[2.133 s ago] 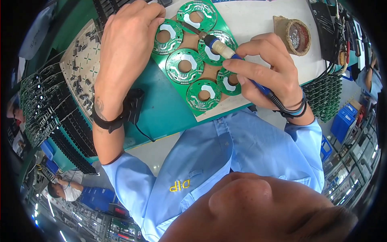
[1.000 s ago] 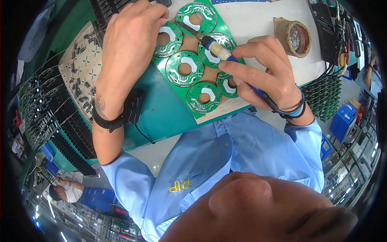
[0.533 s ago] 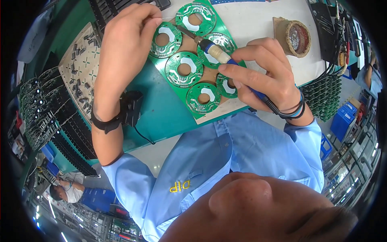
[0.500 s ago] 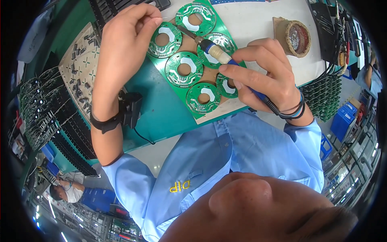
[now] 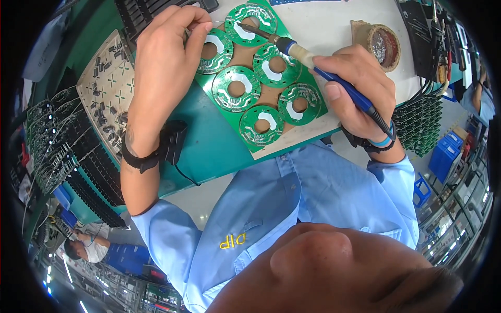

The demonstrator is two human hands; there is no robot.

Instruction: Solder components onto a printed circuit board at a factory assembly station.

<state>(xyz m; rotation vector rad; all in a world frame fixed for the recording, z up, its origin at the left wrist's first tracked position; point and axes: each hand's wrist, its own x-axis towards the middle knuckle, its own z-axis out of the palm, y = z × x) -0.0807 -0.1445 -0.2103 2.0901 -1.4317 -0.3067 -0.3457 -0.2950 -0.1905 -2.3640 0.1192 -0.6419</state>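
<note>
My right hand [image 5: 360,86] grips a soldering iron [image 5: 344,86] with a blue handle, fingers wrapped round it. Its tip reaches the far ring-shaped green circuit board [image 5: 267,23]; whether it touches cannot be made out. My left hand [image 5: 169,57] is pinched closed beside that board, with a thin strand like solder wire [image 5: 218,21] poking out of the fingertips. Several such ring boards make up a green panel [image 5: 213,86] lying at a slant on the table, with brown material showing through the gaps. Part of the far-left ring is covered by my left hand.
Left of my arm lies a beige tray [image 5: 107,86] with small dark parts. Racks of boards [image 5: 49,141] stand farther left, and more green boards [image 5: 425,125] at the right. A round brown pot [image 5: 385,48] sits at the far right. A black device [image 5: 175,141] with a cable is by my left wrist.
My right hand has turned and shifted right, and the iron's tip has moved right onto the far ring board. The panel has slid slightly left. My left hand has barely moved.
</note>
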